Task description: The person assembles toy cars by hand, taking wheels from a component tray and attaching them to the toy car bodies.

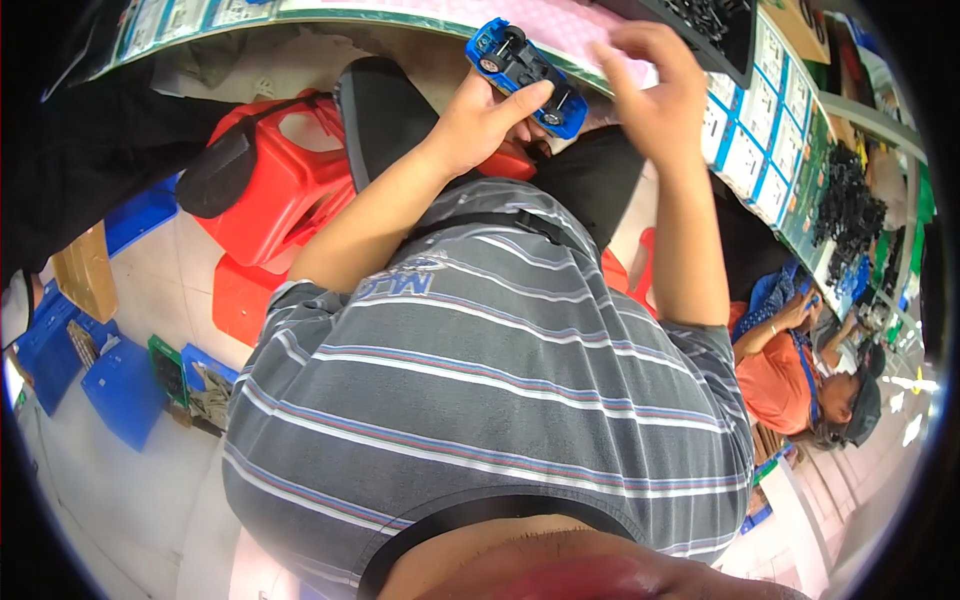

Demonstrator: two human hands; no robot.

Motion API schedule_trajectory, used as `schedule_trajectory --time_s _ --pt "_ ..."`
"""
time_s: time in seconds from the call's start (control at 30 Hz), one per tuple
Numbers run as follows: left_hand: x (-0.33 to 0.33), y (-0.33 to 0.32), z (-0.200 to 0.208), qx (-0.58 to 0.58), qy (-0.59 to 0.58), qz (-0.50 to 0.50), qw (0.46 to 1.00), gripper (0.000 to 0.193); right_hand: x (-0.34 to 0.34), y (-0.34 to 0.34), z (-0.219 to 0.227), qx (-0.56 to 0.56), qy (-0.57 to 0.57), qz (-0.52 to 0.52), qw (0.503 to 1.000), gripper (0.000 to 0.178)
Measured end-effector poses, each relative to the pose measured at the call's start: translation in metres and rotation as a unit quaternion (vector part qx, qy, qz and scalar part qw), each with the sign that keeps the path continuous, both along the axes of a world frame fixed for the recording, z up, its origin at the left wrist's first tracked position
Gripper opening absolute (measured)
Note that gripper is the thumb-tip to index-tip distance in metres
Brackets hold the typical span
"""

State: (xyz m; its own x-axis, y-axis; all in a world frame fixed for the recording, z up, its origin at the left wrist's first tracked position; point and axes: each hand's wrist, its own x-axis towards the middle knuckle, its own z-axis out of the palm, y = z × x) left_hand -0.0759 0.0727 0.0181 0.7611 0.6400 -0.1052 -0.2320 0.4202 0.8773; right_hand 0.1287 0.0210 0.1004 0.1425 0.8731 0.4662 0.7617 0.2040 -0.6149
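Observation:
A blue toy car [540, 82] with a black underside is in my left hand [475, 128], above my lap and close to the table edge. Its underside with the wheels faces up, and my left thumb presses on it while the other fingers are mostly hidden beneath. My right hand [665, 90] is raised just to the right of the car, apart from it. Its thumb and fingers are spread and curved, with nothing seen between them. Closest to this hand on the table is a black tray [742, 68] of small black parts.
A pink sheet [560, 22] covers part of the table, with blue-and-white printed panels [765, 125] to the right. Beyond lies a heap of black parts [848, 200]. Red stools [275, 215] and blue bins [125, 390] stand at left. A person in orange [775, 385] sits at right.

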Motion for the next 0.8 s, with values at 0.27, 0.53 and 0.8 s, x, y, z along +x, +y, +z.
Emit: schedule_trajectory --time_s 0.27,0.53,0.8 --pt "-0.078 0.055 -0.018 -0.064 -0.083 0.179 0.978 0.047 0.084 -0.002 -0.104 -0.030 -0.120 -0.189 0.974 0.024" --pt "-0.206 0.183 -0.010 0.037 0.088 0.407 0.908 0.030 0.082 0.000 -0.107 -0.053 -0.163 -0.198 0.965 0.025" --pt "-0.257 0.303 -0.013 0.021 0.258 0.378 0.889 0.035 0.078 0.001 -0.105 -0.074 -0.160 -0.211 0.961 0.025"
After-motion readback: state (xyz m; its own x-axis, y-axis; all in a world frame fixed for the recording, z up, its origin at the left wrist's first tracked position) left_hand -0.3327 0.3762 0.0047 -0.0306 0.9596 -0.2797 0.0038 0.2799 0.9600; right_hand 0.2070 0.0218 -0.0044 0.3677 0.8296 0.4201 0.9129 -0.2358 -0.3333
